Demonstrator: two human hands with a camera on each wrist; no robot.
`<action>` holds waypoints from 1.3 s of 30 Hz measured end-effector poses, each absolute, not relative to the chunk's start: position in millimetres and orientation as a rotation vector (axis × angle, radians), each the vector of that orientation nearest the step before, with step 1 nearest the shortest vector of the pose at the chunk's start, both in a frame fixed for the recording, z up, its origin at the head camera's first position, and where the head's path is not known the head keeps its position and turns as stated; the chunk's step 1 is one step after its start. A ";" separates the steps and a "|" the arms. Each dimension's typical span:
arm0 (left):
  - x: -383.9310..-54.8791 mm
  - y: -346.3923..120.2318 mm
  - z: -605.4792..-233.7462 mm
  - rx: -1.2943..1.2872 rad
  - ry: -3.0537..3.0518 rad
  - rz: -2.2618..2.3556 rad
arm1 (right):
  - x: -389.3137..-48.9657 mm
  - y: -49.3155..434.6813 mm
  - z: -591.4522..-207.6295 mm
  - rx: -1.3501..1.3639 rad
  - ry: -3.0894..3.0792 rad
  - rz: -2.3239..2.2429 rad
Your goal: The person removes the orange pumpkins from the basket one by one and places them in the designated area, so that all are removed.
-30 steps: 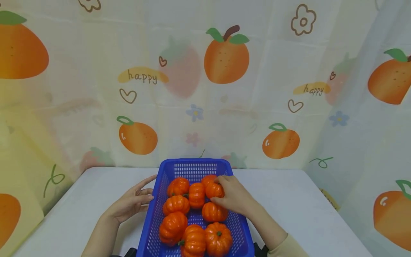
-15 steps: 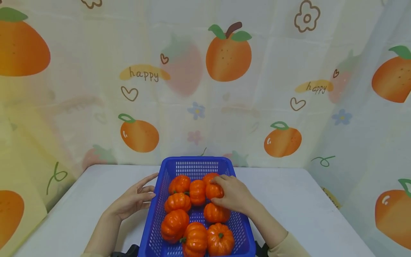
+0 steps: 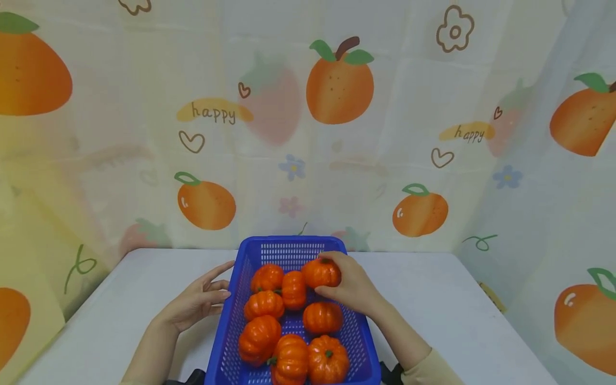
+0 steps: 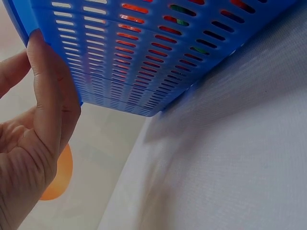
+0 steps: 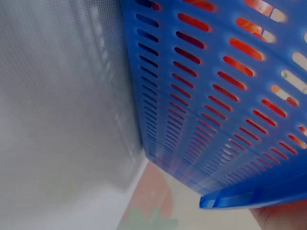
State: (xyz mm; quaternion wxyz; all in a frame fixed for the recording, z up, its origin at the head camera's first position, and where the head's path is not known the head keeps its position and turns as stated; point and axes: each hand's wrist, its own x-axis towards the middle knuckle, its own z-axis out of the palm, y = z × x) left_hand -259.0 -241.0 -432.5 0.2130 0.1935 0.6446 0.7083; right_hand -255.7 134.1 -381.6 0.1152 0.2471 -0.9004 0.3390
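Observation:
A blue plastic basket [image 3: 370, 355] with slotted walls stands on the table and holds several shiny orange pumpkins, such as the one [image 3: 260, 339] at its near left. At the far right inside, my right hand [image 3: 351, 283] grips a pumpkin [image 3: 320, 273] between its thumb and fingers. Only a sliver of that hand shows in the right wrist view, behind the basket's rim. My left hand [image 3: 197, 302] is at the left side of the basket, its fingertips against the outer wall and rim. In the left wrist view, its fingers [image 4: 45, 91] are extended along the blue wall [image 4: 120, 43].
The white table [image 3: 428, 305] reaches out on both sides of the basket. Right behind it hangs a pale curtain [image 3: 375, 208] printed with oranges, strawberries and hearts. Dark straps [image 3: 192, 377] show near the wrists beside the basket's near end.
The right hand has shifted slightly up and right, and the pumpkin in its grip has risen and turned, away from the pumpkin nearer to me. The left hand stays at the basket.

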 end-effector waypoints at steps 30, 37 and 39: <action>-257.1 -238.7 -429.3 0.489 1.798 1.972 | -307.2 202.5 -404.0 0.122 -2.471 1.401; -256.4 -238.5 -428.9 0.496 1.789 1.971 | -313.1 214.6 -413.3 0.048 -2.515 1.319; -256.9 -238.4 -428.3 0.493 1.798 1.967 | -315.0 218.6 -415.5 0.026 -2.521 1.297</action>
